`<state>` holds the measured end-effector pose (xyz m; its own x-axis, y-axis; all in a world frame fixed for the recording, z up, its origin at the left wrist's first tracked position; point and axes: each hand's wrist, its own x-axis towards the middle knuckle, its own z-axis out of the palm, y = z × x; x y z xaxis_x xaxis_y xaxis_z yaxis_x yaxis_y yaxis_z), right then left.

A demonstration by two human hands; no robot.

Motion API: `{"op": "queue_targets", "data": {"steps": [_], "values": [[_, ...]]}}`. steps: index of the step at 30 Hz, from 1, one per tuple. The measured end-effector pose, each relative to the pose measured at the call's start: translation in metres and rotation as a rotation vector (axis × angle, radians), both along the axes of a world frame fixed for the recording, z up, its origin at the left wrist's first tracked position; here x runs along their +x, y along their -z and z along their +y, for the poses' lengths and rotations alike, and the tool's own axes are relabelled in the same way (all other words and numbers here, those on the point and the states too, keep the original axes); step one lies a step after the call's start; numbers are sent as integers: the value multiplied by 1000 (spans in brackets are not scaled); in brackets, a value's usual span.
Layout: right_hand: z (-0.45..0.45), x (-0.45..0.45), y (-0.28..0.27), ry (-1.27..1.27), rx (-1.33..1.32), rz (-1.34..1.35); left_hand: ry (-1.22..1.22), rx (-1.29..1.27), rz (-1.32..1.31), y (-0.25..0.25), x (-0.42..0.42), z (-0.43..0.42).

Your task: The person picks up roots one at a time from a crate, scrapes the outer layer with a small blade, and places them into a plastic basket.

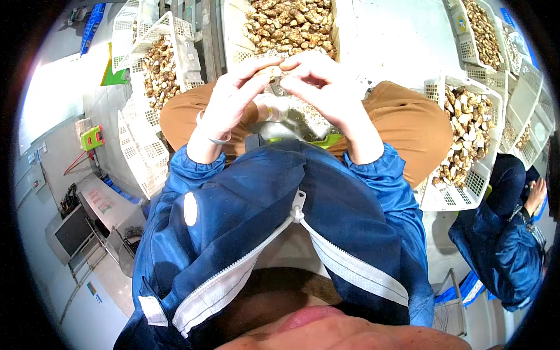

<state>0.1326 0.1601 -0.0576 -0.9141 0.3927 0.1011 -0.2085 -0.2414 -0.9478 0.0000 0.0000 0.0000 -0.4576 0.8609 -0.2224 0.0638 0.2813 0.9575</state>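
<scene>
My left hand (233, 96) is closed, with its thumb and fingers pinching a small brown-and-cream piece (272, 70) that looks like the pieces in the crates. Close against it, my right hand (324, 87) has its fingers curled in. Whatever sits between the right fingertips is too small to make out. Directly beyond both hands stands a white crate (234, 35) heaped with knobbly brown-and-cream pieces (291, 29). Below the hands, between my knees, pale scraps (309, 119) lie beside a whitish round object (272, 109).
White perforated crates of similar pieces stand left (186, 49) and right (449, 201) of my knees. More crates (528, 99) are stacked at the far right. Near them sits another person in a blue jacket (507, 256), one hand (535, 197) showing.
</scene>
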Motion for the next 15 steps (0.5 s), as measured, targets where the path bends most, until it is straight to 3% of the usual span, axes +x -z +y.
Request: {"op": "queue_targets", "data": {"steps": [2, 5, 6, 9, 10, 13, 15], "values": [[-2, 1, -1, -17, -32, -40, 67, 12, 180, -4, 1, 1], [4, 0, -13, -38, -224, -144, 124, 23, 253, -8, -6, -2], [2, 3, -17, -43, -177, -176, -4, 47, 142, -12, 6, 0], [-2, -6, -2, 52, 185, 69, -9, 50, 115, -6, 1, 3], [2, -6, 0, 74, 357, 130, 75, 49, 283, -3, -6, 0], [3, -2, -9, -68, -210, -31, 129, 35, 296, -6, -7, -1], [6, 2, -17, -78, -221, -84, 100, 49, 252, -7, -5, 0]]}}
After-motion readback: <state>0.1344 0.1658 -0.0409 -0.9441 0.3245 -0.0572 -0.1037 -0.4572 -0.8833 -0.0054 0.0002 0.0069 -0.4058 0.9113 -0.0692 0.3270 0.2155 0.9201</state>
